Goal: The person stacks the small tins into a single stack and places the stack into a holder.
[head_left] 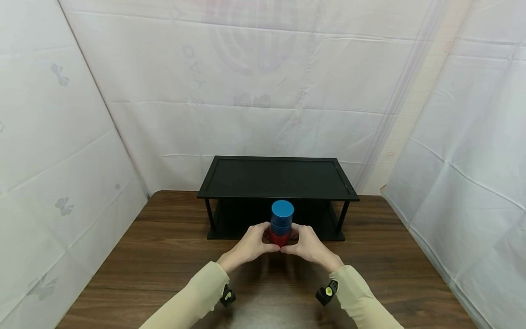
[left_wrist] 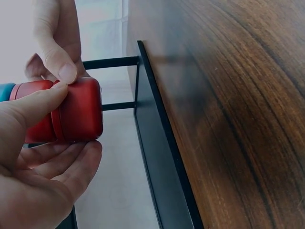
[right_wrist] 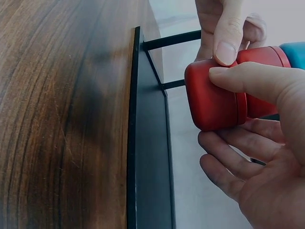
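Both hands hold a stack of small round tins in front of the black shelf, raised above the wooden table. Blue tins (head_left: 282,209) form the top, and a red tin (head_left: 279,239) is at the bottom in the head view. My left hand (head_left: 251,242) grips the red part from the left, thumb across its near side and fingers round the far side. From the right, my right hand (head_left: 309,246) grips it the same way; the thumb tips nearly meet. In the left wrist view, two red sections show, the lowest tin (left_wrist: 82,110) with a rounded base.
A black two-level shelf (head_left: 275,178) stands at the back of the brown wooden table (head_left: 164,274), its lower board (head_left: 234,221) close behind the hands. White sheeting (head_left: 255,91) hangs at the back and both sides.
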The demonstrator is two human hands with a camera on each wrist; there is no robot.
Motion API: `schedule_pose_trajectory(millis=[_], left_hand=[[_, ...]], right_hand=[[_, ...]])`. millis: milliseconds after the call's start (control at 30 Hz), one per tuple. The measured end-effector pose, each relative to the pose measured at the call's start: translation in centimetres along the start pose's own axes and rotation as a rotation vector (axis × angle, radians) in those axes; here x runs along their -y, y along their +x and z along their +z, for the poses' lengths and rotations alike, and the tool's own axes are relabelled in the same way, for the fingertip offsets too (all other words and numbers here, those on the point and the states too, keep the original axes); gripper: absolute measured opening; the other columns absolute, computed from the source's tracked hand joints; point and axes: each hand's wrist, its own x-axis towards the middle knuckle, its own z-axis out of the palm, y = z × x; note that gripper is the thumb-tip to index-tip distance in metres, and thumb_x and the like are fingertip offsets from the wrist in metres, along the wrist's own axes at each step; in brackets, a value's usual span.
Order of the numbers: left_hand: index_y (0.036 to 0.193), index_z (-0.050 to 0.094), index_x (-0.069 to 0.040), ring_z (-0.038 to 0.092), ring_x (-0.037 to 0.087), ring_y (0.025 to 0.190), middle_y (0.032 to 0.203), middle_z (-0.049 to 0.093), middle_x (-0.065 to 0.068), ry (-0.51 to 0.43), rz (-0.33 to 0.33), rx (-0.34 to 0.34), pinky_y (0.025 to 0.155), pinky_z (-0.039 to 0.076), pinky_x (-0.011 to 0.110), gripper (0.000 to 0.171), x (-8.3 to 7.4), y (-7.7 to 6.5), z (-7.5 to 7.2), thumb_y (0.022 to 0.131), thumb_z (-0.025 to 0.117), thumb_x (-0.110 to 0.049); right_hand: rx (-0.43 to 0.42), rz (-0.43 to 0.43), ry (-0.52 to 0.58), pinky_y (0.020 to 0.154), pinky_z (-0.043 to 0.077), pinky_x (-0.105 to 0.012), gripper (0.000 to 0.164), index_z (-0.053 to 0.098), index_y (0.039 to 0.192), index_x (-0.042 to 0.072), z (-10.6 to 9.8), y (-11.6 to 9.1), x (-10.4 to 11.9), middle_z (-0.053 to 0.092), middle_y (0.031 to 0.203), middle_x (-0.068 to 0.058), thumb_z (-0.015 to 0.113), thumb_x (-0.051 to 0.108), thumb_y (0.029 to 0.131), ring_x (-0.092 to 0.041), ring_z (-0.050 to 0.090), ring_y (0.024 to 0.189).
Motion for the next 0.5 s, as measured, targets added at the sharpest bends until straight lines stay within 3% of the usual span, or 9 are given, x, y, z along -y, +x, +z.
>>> schedule_pose_trajectory(millis=[100,333,500], left_hand=[[0.125,0.057,-0.007,0.066,0.018,0.097,0.116,0.067,0.009,0.002,-0.006,0.004,0.082,0.056,0.031,0.048,-0.1,0.1,-0.1,0.083,0.076,-0.020],[0.125,0.057,-0.007,0.066,0.018,0.098,0.116,0.067,0.010,-0.011,-0.006,0.010,0.086,0.056,0.037,0.048,-0.3,0.4,-0.5,0.084,0.076,-0.022],[0.124,0.057,-0.007,0.065,0.017,0.095,0.114,0.067,0.009,-0.003,-0.005,0.008,0.084,0.056,0.034,0.047,-0.4,0.6,-0.8,0.084,0.076,-0.024]], right_hand=[[-0.008,-0.002,-0.009,0.083,0.057,-0.040,0.045,0.061,0.120,0.011,-0.2,0.1,0.1,0.072,0.106,-0.005,0.079,0.024,0.080,-0.017,0.068,0.095],[-0.023,0.008,-0.032,0.085,0.056,-0.040,0.044,0.063,0.118,0.013,-0.7,0.3,0.2,0.072,0.104,-0.003,0.080,0.024,0.078,-0.015,0.066,0.095],[-0.027,0.013,-0.046,0.086,0.055,-0.041,0.046,0.063,0.119,0.014,-1.1,0.6,0.4,0.072,0.103,-0.001,0.080,0.024,0.078,-0.014,0.066,0.094]])
